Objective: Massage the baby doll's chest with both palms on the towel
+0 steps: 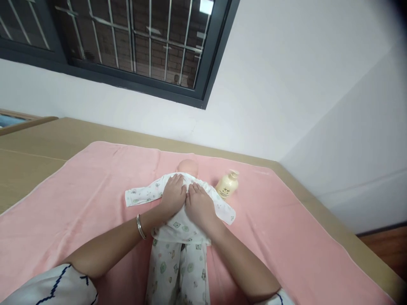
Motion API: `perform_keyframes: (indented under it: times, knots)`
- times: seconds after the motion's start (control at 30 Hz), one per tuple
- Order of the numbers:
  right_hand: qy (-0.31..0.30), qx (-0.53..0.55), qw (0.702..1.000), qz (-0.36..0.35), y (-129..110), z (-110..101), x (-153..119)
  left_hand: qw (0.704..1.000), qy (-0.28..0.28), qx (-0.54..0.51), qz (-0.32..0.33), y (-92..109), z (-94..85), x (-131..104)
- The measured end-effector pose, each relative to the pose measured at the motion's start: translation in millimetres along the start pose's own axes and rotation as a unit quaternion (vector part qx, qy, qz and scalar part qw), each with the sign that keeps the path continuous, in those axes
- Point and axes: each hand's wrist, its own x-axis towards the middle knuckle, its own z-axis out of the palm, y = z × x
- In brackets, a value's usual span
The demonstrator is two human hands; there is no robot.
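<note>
A baby doll [187,167] in a white patterned long-sleeved top [182,226] and matching trousers [162,267] lies stretched out, its bald head at the far end. No facial features show on the part of the head in view. Both hands rest on the upper part of the top. My left hand [174,195] lies flat with fingers stretched towards the head, a silver bangle on that wrist. Beside it my right hand [200,204] also lies flat, fingers extended. A cream pump bottle [227,185] leans or lies just right of the doll's right-side sleeve.
A pink blanket [95,190] with a pale edge lies beneath the doll, showing slight wrinkles. Under it is a tan surface [85,132] that meets a white wall [248,106]. A dark-framed barred window [133,80] is above. Wood [388,245] shows at the far right.
</note>
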Motion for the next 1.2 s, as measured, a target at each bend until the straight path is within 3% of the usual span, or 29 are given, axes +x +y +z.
perform_keyframes:
  times: [0.23, 0.4, 0.57, 0.87, 1.03, 1.2]
  knots:
    - [-0.012, 0.031, 0.998, 0.05, 33.2, 10.4, 30.8, 0.998, 0.02, 0.026, 0.047, 13.0, -1.2, -14.3]
    - [0.032, -0.024, 0.998, 0.04, 21.4, 12.4, 20.2, 0.999, -0.012, 0.023, 0.025, 0.1, -3.5, -1.8]
    - [0.068, -0.065, 0.995, 0.018, 10.2, 1.3, 8.1, 0.999, 0.004, 0.045, -0.001, -6.9, -1.3, 0.3]
    - [-0.004, 0.047, 0.998, 0.037, 36.2, 10.0, 29.3, 0.999, 0.016, 0.016, 0.045, 0.3, -5.3, -5.5]
    - [-0.006, 0.006, 0.999, 0.053, 16.7, 12.5, 15.5, 0.999, -0.04, 0.026, -0.002, -7.9, -6.2, -0.2]
    - [0.02, -0.007, 0.999, 0.023, 5.5, 10.0, 4.4, 0.999, -0.039, 0.005, -0.016, -11.9, -4.3, -1.6]
